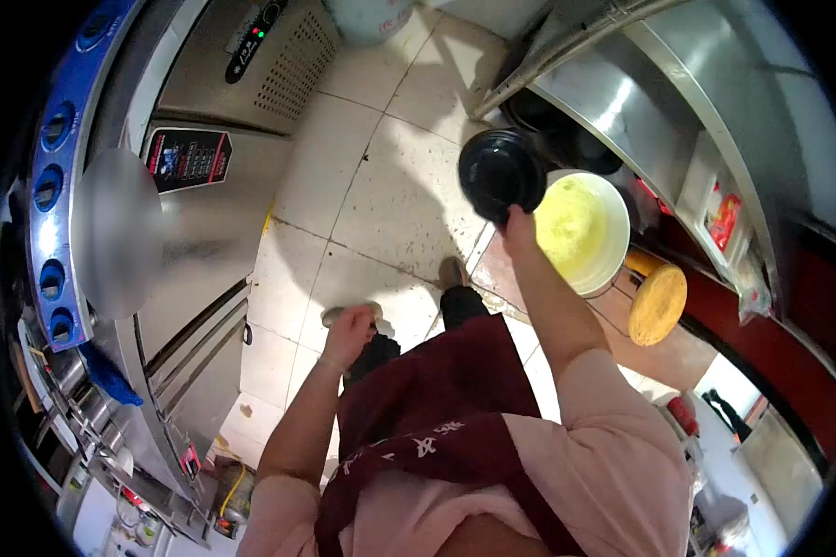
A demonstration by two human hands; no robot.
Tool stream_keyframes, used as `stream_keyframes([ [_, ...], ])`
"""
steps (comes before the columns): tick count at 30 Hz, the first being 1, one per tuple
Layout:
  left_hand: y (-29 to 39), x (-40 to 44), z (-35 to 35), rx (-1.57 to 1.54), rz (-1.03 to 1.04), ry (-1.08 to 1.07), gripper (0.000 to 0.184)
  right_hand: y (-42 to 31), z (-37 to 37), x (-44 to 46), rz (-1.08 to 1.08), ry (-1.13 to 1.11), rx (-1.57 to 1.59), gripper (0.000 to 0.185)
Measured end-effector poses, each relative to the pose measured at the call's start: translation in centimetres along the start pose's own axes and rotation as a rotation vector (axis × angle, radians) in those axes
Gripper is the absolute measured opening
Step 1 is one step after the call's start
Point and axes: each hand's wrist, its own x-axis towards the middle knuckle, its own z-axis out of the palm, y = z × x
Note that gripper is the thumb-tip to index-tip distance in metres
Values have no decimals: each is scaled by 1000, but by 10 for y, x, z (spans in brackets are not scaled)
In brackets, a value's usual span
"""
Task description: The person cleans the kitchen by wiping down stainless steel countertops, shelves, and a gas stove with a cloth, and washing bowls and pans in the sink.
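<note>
The right hand [518, 232] holds by its near edge a black bowl [502, 174], just left of a white bucket [615, 223] with yellow content [567, 223]. Whether they touch, I cannot tell. The left hand [348, 336], its fingers bent, is above the tiled floor [330, 176]. At left stands a blue panel [48, 223] with knobs.

Commercial-looking kitchen, blue knob panel [43, 227], vented steel cabinet [293, 84], steel shelving [613, 102], tiled floor [381, 200]
</note>
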Motion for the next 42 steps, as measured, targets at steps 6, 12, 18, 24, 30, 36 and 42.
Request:
stream_keyframes([
  [6,-60,-14,-20,52,-154,87,29,-42,12,111,-55,284,-30,31],
  [12,-94,-6,-16,82,-215,105,28,-76,10,199,-2,366,-282,28],
  [18,-112,4,-6,155,-212,140,30,-90,7,255,11,382,-14,28],
  [24,-140,-9,-24,245,-146,175,30,-92,21,293,-60,366,171,27],
  [30,-125,-14,-26,187,-278,218,25,-96,23,325,-89,434,199,33],
  [36,-126,-8,-19,82,-287,217,23,-99,11,363,-41,240,258,32],
  [42,-106,-9,-16,130,-289,198,23,-99,20,336,-166,243,165,35],
])
